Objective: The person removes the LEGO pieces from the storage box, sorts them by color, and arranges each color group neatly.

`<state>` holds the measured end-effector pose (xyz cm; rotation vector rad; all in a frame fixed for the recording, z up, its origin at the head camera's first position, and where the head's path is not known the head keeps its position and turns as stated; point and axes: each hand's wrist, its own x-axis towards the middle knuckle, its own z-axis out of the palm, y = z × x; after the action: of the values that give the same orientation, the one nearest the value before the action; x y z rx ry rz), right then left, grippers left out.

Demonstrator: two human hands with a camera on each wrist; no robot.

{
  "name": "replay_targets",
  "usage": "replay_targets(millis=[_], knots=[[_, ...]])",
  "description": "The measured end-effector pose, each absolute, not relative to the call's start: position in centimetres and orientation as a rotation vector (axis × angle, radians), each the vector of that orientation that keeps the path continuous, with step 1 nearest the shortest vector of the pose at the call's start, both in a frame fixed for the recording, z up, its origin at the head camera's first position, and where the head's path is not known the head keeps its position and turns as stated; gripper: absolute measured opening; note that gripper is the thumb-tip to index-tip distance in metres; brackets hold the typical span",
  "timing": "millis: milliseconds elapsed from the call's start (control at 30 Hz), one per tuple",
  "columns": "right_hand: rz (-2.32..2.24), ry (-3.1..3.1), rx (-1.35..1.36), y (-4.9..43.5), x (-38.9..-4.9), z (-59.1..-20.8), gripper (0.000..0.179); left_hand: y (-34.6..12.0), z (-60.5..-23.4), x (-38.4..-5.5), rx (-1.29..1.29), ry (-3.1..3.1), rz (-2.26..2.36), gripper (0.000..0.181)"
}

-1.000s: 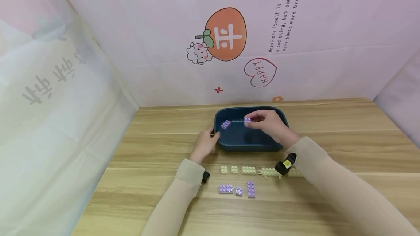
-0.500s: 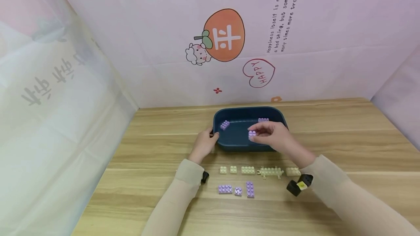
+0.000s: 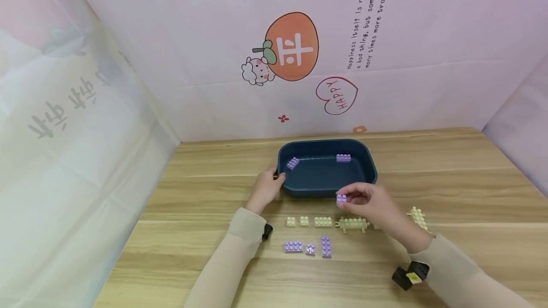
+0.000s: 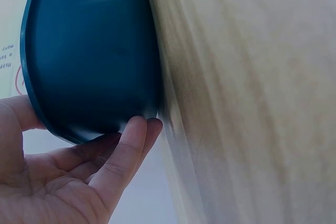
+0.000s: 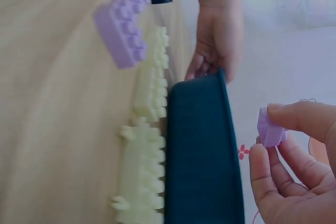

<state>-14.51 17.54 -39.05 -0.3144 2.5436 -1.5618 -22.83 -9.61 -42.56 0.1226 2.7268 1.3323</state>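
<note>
My left hand (image 3: 265, 189) grips the left end of a dark blue tray (image 3: 308, 193), thumb over the rim and fingers against the outer wall (image 4: 94, 51). Just above the tray's front right edge, my right hand (image 3: 370, 203) pinches a small purple building brick (image 3: 341, 199) between thumb and fingertips. That brick (image 5: 271, 127) shows its smooth side in the right wrist view. Inside the tray lie two longer purple bricks, one at the left (image 3: 293, 163) and another at the back right (image 3: 343, 158).
Before the tray runs a row of pale yellow bricks (image 3: 323, 222), including one with leg-like prongs (image 3: 353, 224). Another pronged piece (image 3: 418, 218) lies past my right wrist. Nearer me are three purple bricks (image 3: 293, 246). A printed cloth (image 3: 205, 84) hangs behind the wooden table (image 3: 205, 170).
My right hand has moved from over the tray toward me and slightly right, still pinching the small purple brick. This uncovers the purple brick at the tray's back right. My left hand stays put.
</note>
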Motion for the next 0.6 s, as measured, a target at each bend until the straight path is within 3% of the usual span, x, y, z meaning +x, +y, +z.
replay_targets(millis=[600], knots=[[-1.552,2.575,-0.408,17.6,-10.3,-42.3,0.026,-9.6,-42.7,-23.1,0.122,2.729,1.330,0.048]])
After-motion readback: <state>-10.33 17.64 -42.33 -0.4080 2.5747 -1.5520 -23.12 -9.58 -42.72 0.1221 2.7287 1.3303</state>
